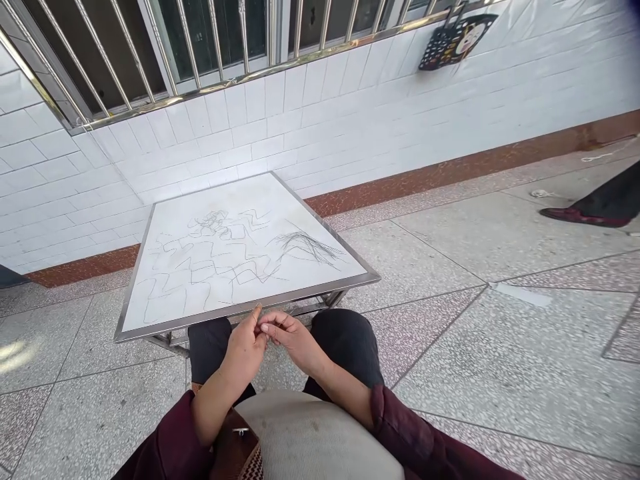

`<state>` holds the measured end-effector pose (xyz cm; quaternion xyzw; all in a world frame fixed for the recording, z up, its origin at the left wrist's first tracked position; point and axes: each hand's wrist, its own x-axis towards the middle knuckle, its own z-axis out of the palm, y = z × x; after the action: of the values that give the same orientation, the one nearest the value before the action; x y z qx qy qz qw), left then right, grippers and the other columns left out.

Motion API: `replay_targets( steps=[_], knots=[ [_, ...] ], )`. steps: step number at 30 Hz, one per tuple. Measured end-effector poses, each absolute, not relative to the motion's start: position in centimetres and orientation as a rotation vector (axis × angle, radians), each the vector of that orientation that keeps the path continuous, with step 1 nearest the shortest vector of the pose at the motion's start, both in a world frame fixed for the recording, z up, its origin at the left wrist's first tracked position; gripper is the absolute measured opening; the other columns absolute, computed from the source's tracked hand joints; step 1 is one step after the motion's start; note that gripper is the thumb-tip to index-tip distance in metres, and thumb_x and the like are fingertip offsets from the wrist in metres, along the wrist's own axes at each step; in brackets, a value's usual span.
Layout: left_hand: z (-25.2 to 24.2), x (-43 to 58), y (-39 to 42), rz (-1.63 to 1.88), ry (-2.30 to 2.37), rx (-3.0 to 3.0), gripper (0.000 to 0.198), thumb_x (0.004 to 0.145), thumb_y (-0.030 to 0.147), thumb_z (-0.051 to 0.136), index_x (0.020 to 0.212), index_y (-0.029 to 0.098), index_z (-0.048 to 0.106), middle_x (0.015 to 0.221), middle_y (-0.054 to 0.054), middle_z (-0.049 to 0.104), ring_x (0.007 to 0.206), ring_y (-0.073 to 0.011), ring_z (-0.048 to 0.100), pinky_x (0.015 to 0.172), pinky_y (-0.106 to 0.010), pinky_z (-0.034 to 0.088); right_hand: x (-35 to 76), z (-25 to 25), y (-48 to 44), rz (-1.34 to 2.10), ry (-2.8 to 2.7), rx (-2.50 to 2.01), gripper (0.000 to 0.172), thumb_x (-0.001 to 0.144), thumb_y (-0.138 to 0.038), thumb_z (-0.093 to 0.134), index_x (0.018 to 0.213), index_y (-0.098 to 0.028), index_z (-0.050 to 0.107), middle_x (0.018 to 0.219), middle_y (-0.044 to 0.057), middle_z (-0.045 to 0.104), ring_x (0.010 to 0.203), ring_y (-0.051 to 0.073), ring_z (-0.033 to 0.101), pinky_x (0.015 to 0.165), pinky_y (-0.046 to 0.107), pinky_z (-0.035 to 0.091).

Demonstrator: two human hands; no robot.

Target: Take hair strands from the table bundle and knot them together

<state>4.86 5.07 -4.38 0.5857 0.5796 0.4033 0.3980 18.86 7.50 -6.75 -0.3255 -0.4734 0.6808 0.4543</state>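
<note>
A low white-topped table (260,200) with a steel rim stands just ahead of my knees. Thin black strands, perhaps hair, lie on it in long zigzag lines (200,267), with a denser tuft (307,245) towards the right. My left hand (244,348) and my right hand (293,337) hover just behind the table's near edge. Their fingertips meet in a pinch over my lap. Anything between them is too thin to see.
A beige cloth (310,433) covers my lap, and my dark-trousered knees (347,343) sit under the table edge. Behind the table rise a white tiled wall (200,133) and a barred window (225,40). A person's foot in a dark red shoe (575,215) stands on the terrazzo floor at right.
</note>
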Motion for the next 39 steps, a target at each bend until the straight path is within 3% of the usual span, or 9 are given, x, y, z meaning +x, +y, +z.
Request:
replay_targets(
  steps=[5, 11, 15, 19, 20, 23, 26, 30, 39],
  knots=[
    [-4.3, 4.9, 4.8, 0.969, 1.515, 1.582, 0.051, 0.079, 0.015, 0.059, 0.128, 0.024, 0.062, 0.103, -0.010, 0.072, 0.096, -0.0267, 0.067, 0.085, -0.042, 0.052, 18.7, -6.9, 7.6, 1.730, -1.147, -0.797, 0.023, 0.075, -0.040, 0.074, 0.079, -0.018, 0.068, 0.069, -0.003, 0.060, 0.057, 0.009, 0.041, 0.055, 0.024, 0.032],
    [-4.1, 5.6, 4.9, 0.820, 1.537, 1.606, 0.058, 0.084, 0.017, 0.055, 0.141, 0.020, 0.049, 0.112, -0.011, 0.070, 0.099, -0.0246, 0.066, 0.092, -0.041, 0.050, 18.9, -6.5, 7.5, 1.835, -1.089, -0.804, 0.025, 0.071, -0.040, 0.079, 0.074, -0.018, 0.068, 0.064, -0.004, 0.056, 0.055, 0.008, 0.040, 0.053, 0.024, 0.031],
    [-3.7, 5.4, 4.6, 0.758, 1.420, 1.609, 0.057, 0.083, 0.023, 0.058, 0.140, 0.021, 0.051, 0.101, -0.008, 0.072, 0.085, -0.0221, 0.067, 0.081, -0.037, 0.053, 19.6, -6.5, 7.7, 1.877, -0.943, -0.779, 0.024, 0.072, -0.038, 0.080, 0.073, -0.018, 0.067, 0.064, -0.004, 0.055, 0.056, 0.007, 0.042, 0.053, 0.021, 0.034],
    [-3.8, 2.0, 4.6, 0.632, 1.472, 1.521, 0.039, 0.083, 0.028, 0.058, 0.120, 0.016, 0.068, 0.079, -0.006, 0.072, 0.069, -0.0204, 0.066, 0.069, -0.034, 0.053, 20.9, -6.4, 7.8, 1.940, -0.670, -0.746, 0.023, 0.068, -0.031, 0.085, 0.073, -0.017, 0.067, 0.062, -0.005, 0.048, 0.054, 0.005, 0.035, 0.045, 0.016, 0.027],
    [-3.9, 0.8, 4.7, 0.665, 1.559, 1.450, 0.037, 0.085, 0.029, 0.056, 0.116, 0.014, 0.069, 0.079, -0.007, 0.072, 0.069, -0.0208, 0.067, 0.068, -0.034, 0.054, 21.2, -6.3, 7.8, 1.975, -0.627, -0.722, 0.022, 0.068, -0.029, 0.085, 0.075, -0.016, 0.068, 0.062, -0.005, 0.048, 0.054, 0.004, 0.036, 0.044, 0.015, 0.026],
    [-3.6, -1.6, 5.0, 0.869, 1.681, 1.353, 0.047, 0.093, 0.037, 0.042, 0.131, 0.012, 0.057, 0.096, -0.013, 0.073, 0.084, -0.0222, 0.068, 0.072, -0.034, 0.055, 21.5, -5.9, 7.7, 2.089, -0.546, -0.641, 0.023, 0.070, -0.023, 0.084, 0.088, -0.015, 0.071, 0.063, -0.005, 0.046, 0.054, 0.003, 0.037, 0.043, 0.011, 0.027],
    [-2.8, -1.5, 4.9, 1.056, 1.544, 1.366, 0.051, 0.094, 0.044, 0.045, 0.134, 0.015, 0.054, 0.104, -0.012, 0.072, 0.091, -0.0215, 0.069, 0.079, -0.034, 0.055, 21.3, -5.7, 7.6, 2.154, -0.508, -0.591, 0.029, 0.074, -0.018, 0.080, 0.101, -0.015, 0.071, 0.062, -0.005, 0.045, 0.053, 0.003, 0.037, 0.042, 0.010, 0.029],
    [-2.4, 0.9, 4.5, 1.035, 1.414, 1.384, 0.048, 0.089, 0.038, 0.056, 0.133, 0.018, 0.056, 0.097, -0.008, 0.074, 0.079, -0.0184, 0.070, 0.075, -0.032, 0.057, 20.8, -5.9, 7.3, 2.168, -0.473, -0.560, 0.033, 0.076, -0.015, 0.077, 0.108, -0.014, 0.070, 0.062, -0.005, 0.046, 0.053, 0.003, 0.038, 0.043, 0.009, 0.031],
    [-2.5, 2.9, 4.9, 1.037, 1.404, 1.301, 0.048, 0.087, 0.021, 0.054, 0.135, 0.020, 0.053, 0.098, -0.005, 0.071, 0.069, -0.0128, 0.070, 0.063, -0.025, 0.058, 19.8, -6.8, 7.0, 2.120, -0.346, -0.511, 0.037, 0.076, -0.015, 0.077, 0.112, -0.017, 0.069, 0.065, -0.005, 0.046, 0.057, 0.004, 0.040, 0.046, 0.009, 0.035]
  ],
)
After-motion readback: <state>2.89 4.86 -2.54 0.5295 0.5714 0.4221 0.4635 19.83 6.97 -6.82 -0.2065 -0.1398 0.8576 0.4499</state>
